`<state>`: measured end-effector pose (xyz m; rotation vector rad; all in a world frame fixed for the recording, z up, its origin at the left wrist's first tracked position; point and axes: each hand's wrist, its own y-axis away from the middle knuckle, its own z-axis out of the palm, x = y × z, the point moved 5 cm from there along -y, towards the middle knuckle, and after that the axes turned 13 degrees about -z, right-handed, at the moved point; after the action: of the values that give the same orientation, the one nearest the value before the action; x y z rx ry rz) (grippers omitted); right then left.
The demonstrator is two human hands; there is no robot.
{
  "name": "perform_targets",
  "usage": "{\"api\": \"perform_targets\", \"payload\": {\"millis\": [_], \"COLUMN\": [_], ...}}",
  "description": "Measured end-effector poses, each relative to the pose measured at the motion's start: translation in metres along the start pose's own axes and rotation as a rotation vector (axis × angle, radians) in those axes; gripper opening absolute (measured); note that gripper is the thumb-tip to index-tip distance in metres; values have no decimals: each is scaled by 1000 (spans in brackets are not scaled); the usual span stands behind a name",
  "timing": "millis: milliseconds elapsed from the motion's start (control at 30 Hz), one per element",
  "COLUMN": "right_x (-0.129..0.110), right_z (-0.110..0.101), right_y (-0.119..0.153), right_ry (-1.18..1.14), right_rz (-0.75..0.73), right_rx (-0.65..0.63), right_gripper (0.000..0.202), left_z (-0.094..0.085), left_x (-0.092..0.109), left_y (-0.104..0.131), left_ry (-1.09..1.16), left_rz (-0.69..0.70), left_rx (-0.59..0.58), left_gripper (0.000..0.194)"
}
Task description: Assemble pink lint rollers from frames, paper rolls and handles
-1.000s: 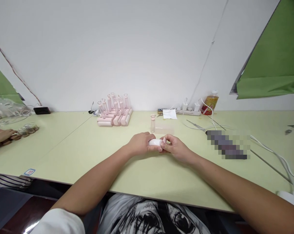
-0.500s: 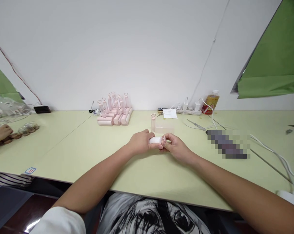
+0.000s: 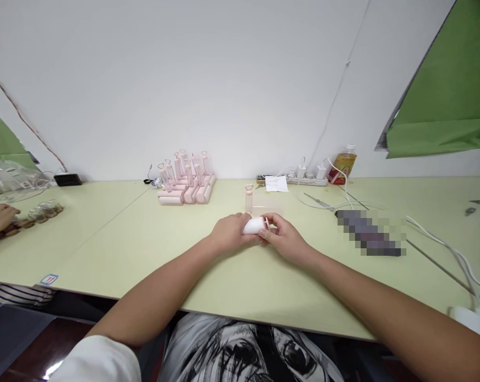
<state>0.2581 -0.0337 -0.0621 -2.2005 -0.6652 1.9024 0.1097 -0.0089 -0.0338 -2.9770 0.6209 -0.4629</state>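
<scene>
Between my hands lies a white lint roller roll [image 3: 253, 226], held sideways just above the table. My left hand [image 3: 230, 233] is closed around its left part, with the thumb along the near side. At its right end, the fingers of my right hand [image 3: 284, 237] pinch a thin pink end piece [image 3: 267, 223]. A pink and clear handle [image 3: 249, 199] with a heart-shaped loop stands upright right behind my hands. Beside it lies a clear, pale pink cover [image 3: 268, 207], partly hidden by my right hand.
Several pink lint rollers [image 3: 170, 199] with upright handles are grouped by the wall. A power strip [image 3: 308, 181], white paper [image 3: 277, 183], a drink bottle [image 3: 342, 165], tweezers [image 3: 318, 200] and a blurred dark object [image 3: 369, 233] lie rightward. Another person's hand [image 3: 1, 217] is at far left.
The white roll has turned a little in my hands, and its pink end piece now shows more plainly at the right. The view has shifted slightly.
</scene>
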Motion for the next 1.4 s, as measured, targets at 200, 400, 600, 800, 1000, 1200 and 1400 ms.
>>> {"api": "perform_targets", "payload": {"millis": [200,400,600,800,1000,1200,1400], "right_x": [4,11,12,10,11,8,16], "right_z": [-2,-8,-35,-55,-46,-38,-37], "right_y": [0,-2,-12,-19,-19,-17,-17], "right_ry": [21,70,389,574,500,441,337], "right_rz": [5,44,9,-51,-55,-48,-43], "right_rx": [-5,29,130,232,209,144,118], "right_gripper": [34,41,32,29,23,24,24], "left_z": [-1,-3,-2,-2,-35,-50,-41], "left_x": [3,-6,-23,-37,-33,3,-5], "left_y": [3,3,-5,-14,-42,-87,-105], "left_ry": [38,136,74,148,211,118,167], "left_rz": [-37,-161,-171,-191,-239,-148,-197], "left_rx": [-24,-88,-127,-116,163,194,106], "left_gripper": [55,72,53,52,53,58,16]}}
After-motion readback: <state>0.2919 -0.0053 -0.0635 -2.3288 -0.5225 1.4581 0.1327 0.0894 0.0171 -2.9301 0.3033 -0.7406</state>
